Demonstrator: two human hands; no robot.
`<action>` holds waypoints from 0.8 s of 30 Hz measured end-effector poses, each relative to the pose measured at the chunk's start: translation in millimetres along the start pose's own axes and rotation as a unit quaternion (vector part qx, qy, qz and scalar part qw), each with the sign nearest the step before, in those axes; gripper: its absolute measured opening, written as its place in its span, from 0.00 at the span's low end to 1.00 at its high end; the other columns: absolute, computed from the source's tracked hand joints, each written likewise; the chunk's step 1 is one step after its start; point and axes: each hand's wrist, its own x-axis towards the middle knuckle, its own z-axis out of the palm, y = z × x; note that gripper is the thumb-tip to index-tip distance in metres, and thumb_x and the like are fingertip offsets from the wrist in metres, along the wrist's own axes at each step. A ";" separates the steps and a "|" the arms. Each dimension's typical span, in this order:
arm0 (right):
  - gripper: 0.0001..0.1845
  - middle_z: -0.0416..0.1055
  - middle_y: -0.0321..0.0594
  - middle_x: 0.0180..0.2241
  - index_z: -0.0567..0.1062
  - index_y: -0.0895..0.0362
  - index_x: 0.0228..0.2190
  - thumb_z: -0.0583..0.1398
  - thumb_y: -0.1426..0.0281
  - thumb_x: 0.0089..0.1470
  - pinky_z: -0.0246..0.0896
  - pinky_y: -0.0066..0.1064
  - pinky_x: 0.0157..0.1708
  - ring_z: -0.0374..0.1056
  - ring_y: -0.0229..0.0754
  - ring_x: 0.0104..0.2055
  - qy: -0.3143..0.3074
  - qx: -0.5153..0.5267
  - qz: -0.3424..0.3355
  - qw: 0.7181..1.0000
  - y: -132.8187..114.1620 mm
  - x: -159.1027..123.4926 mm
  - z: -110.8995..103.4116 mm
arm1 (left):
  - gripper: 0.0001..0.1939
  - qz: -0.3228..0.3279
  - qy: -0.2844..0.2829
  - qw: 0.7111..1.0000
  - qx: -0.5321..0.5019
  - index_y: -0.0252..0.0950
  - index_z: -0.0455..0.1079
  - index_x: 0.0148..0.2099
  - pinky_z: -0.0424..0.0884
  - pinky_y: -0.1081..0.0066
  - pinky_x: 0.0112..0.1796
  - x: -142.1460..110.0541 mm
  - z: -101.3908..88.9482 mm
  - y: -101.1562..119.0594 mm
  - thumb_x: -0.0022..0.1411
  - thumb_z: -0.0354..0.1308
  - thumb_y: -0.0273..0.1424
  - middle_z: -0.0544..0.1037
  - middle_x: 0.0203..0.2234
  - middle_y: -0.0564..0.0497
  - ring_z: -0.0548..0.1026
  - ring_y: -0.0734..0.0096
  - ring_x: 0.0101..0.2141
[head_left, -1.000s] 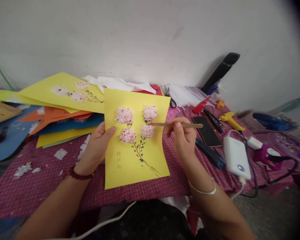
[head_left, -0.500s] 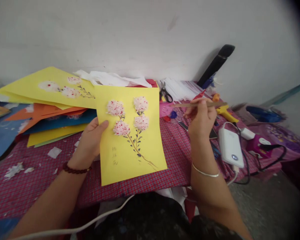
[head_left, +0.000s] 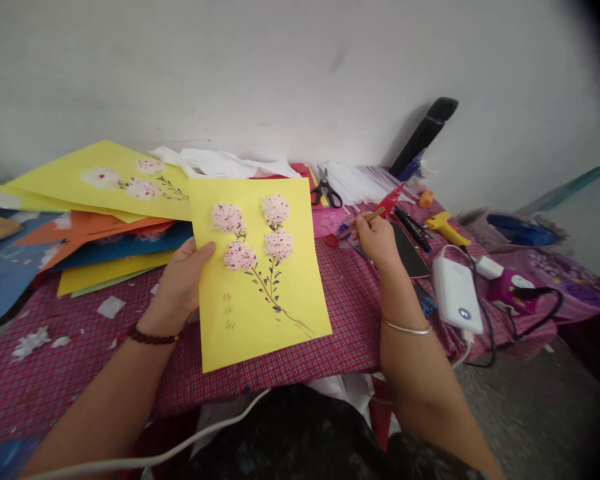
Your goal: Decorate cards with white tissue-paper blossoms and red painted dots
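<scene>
My left hand (head_left: 183,283) pinches the left edge of a yellow sheet (head_left: 260,320), holding it tilted up above the table. Four-petal detail is not visible; the sheet bears fluffy pink-white flower heads (head_left: 240,255) with red flecks, brown stems, dark leaves and some handwriting at lower left. In my closed right hand (head_left: 377,237) is a thin wooden stick (head_left: 349,231), slanting down to the left. Its lower end is near small red and blue lumps (head_left: 333,241) beside a pink piece (head_left: 325,220); whether it touches them I cannot tell.
More yellow flower sheets (head_left: 55,173) and coloured card lie at left. Scissors (head_left: 326,193), white strips (head_left: 350,180), pens (head_left: 413,230), a yellow glue gun (head_left: 447,229) and a white power bank (head_left: 457,293) with cables are on the checked tablecloth (head_left: 350,300). The wall (head_left: 280,80) stands behind.
My right hand has moved down and to the left, bringing the stick from nearly level to a slant near the red and blue lumps. The left hand and sheet stay almost where they were.
</scene>
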 end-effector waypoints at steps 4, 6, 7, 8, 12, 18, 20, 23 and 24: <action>0.14 0.66 0.32 0.18 0.74 0.56 0.28 0.58 0.60 0.60 0.54 0.29 0.22 0.60 0.35 0.19 0.075 0.161 -0.041 0.983 -18.2 -7.4 -1.5 | 0.14 0.001 -0.001 1.000 -0.007 0.36 0.75 0.41 0.82 0.62 0.37 -0.7 1.3 0.5 0.49 0.69 0.26 0.84 0.31 0.48 0.83 0.55 0.36; 0.15 0.65 0.31 0.18 0.74 0.55 0.29 0.58 0.58 0.61 0.54 0.28 0.20 0.59 0.33 0.18 0.081 0.272 -0.064 0.957 -35.8 -16.6 0.8 | 0.16 -0.003 -0.003 1.000 -0.012 0.36 0.75 0.41 0.82 0.62 0.36 -0.9 1.0 0.5 0.47 0.70 0.27 0.84 0.31 0.47 0.83 0.54 0.36; 0.15 0.64 0.30 0.18 0.73 0.55 0.30 0.58 0.58 0.62 0.54 0.27 0.19 0.58 0.33 0.17 0.069 0.314 -0.069 0.944 -45.2 -22.5 2.9 | 0.17 -0.006 -0.004 1.000 -0.014 0.36 0.75 0.41 0.82 0.61 0.36 -1.1 0.6 0.5 0.47 0.71 0.27 0.84 0.31 0.47 0.83 0.54 0.36; 0.15 0.64 0.30 0.18 0.73 0.54 0.30 0.58 0.58 0.62 0.54 0.27 0.19 0.59 0.33 0.17 0.047 0.344 -0.069 0.935 -54.2 -28.8 5.7 | 0.17 -0.007 -0.005 1.000 -0.016 0.36 0.75 0.40 0.82 0.61 0.35 -1.3 0.3 0.5 0.46 0.72 0.28 0.84 0.31 0.47 0.83 0.54 0.35; 0.14 0.66 0.30 0.18 0.73 0.54 0.32 0.59 0.58 0.63 0.57 0.26 0.19 0.62 0.33 0.18 -0.025 0.392 -0.078 0.916 -77.9 -51.1 18.5 | 0.19 -0.006 -0.014 1.000 -0.018 0.37 0.75 0.42 0.83 0.61 0.34 -2.5 -0.4 1.1 0.46 0.73 0.29 0.84 0.32 0.47 0.83 0.54 0.34; 0.14 0.68 0.31 0.20 0.74 0.55 0.31 0.58 0.60 0.64 0.59 0.26 0.20 0.63 0.32 0.20 -0.052 0.369 -0.099 0.923 -82.5 -61.0 24.2 | 0.17 -0.030 -0.006 1.000 0.004 0.38 0.74 0.43 0.82 0.61 0.31 -5.8 1.4 2.6 0.49 0.70 0.28 0.84 0.32 0.48 0.83 0.56 0.31; 0.14 0.68 0.31 0.20 0.74 0.55 0.31 0.57 0.60 0.64 0.59 0.26 0.20 0.63 0.33 0.19 -0.044 0.362 -0.107 0.925 -83.0 -61.1 22.7 | 0.17 -0.027 -0.009 1.000 0.003 0.38 0.74 0.43 0.82 0.61 0.33 -5.9 1.7 2.3 0.49 0.70 0.28 0.84 0.32 0.48 0.83 0.55 0.33; 0.15 0.68 0.30 0.19 0.74 0.55 0.31 0.57 0.59 0.65 0.59 0.26 0.20 0.63 0.32 0.19 -0.043 0.338 -0.121 0.932 -85.0 -61.5 20.9 | 0.16 -0.021 -0.006 1.000 0.006 0.38 0.74 0.43 0.83 0.60 0.35 -4.6 1.1 0.9 0.50 0.70 0.29 0.84 0.32 0.47 0.83 0.54 0.35; 0.15 0.68 0.30 0.19 0.74 0.55 0.31 0.57 0.59 0.65 0.59 0.26 0.20 0.62 0.32 0.19 -0.043 0.326 -0.125 0.936 -85.9 -61.9 20.7 | 0.16 -0.019 -0.004 1.000 0.006 0.38 0.75 0.42 0.83 0.60 0.36 -4.0 0.6 0.4 0.50 0.70 0.29 0.84 0.32 0.47 0.83 0.53 0.36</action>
